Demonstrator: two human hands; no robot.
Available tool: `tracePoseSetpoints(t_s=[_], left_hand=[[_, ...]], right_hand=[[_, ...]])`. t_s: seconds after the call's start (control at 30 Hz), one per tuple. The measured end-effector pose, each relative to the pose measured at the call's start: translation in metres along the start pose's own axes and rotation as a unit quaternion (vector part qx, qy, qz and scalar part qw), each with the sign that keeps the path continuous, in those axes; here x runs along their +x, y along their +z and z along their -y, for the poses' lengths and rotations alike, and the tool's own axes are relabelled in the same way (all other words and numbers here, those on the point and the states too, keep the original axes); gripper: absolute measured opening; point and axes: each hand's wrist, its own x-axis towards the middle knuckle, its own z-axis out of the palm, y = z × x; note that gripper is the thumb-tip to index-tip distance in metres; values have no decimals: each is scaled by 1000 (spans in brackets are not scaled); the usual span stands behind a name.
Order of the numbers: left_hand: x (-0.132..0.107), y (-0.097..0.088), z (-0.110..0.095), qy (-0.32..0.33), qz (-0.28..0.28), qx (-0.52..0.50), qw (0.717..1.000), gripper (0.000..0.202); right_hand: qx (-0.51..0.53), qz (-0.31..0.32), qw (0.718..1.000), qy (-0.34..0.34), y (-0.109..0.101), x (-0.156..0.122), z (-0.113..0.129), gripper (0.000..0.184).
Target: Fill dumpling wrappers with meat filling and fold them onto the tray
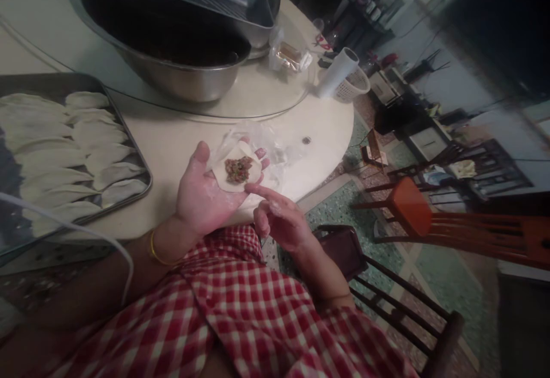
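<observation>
The wrapper (223, 176) is lying unfolded on the open palm of the left hand (201, 195), with filling (239, 169) sitting at its centre. The right hand (279, 220), gripping nothing, is touching the wrapper's near edge with one outstretched finger. Folded dumplings (98, 154) are covering most of the tray (146, 186). Both hands are working at the tabletop (172, 137) edge, with a chair (344, 246) close below.
</observation>
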Motion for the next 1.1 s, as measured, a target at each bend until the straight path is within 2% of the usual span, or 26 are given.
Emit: tracePoseSetpoints(t_s=[0.07, 0.1, 0.13, 0.17, 0.23, 0.3, 0.33, 0.37, 0.43, 0.47, 0.53, 0.6, 0.63, 0.67, 0.77, 0.9, 1.0, 1.1], left_hand=[[1, 1, -1, -3, -17, 1, 1000, 63], [1, 1, -1, -6, -21, 1, 1000, 63], [2, 2, -1, -13, -22, 2, 1000, 63], [3, 2, -1, -20, -21, 4, 1000, 63], [4, 2, -1, -27, -24, 10, 999, 65], [4, 3, -1, -28, -31, 12, 999, 67], [5, 3, -1, -29, -34, 10, 999, 67], [5, 3, -2, -27, -37, 8, 999, 67], [5, 3, -2, -32, -38, 7, 999, 64], [5, 3, -2, -34, -37, 9, 999, 63], [6, 2, -2, -33, -31, 17, 999, 64], [8, 1, 0, -35, -27, 25, 999, 65], [8, 1, 1, -34, -28, 29, 999, 66], [9, 0, 2, -36, -30, 35, 998, 66], [9, 0, 4, -65, -35, 52, 996, 67], [7, 2, 4, -87, -29, 52, 994, 64], [6, 1, 4, -78, -17, 48, 996, 59], [7, -3, 4, -76, -11, 54, 996, 58]], right_hand=[[-70, -32, 996, -48, -3, -4, 2, 51], [-136, -55, 986, -83, -4, -6, 3, 49], [-221, -80, 964, -125, -4, -8, 3, 48], [-318, -101, 927, -172, -4, -9, 2, 47], [-507, -116, 817, -250, -5, -9, -1, 45], [-636, -97, 710, -285, -7, -8, -5, 43], [-670, -84, 678, -292, -9, -8, -6, 41], [-687, -78, 659, -297, -13, -8, -6, 40], [-691, -104, 640, -320, -25, -9, 0, 37], [-688, -138, 629, -336, -33, -8, 6, 35], [-699, -237, 582, -342, -53, -2, 23, 33], [-714, -330, 528, -319, -76, 11, 40, 37], [-725, -357, 511, -291, -88, 20, 47, 40], [-732, -374, 508, -257, -98, 29, 52, 43], [-756, -366, 517, -166, -119, 52, 59, 50], [-772, -335, 527, -117, -126, 67, 58, 55], [-767, -337, 533, -118, -121, 65, 62, 55], [-740, -363, 533, -193, -102, 52, 67, 56]])
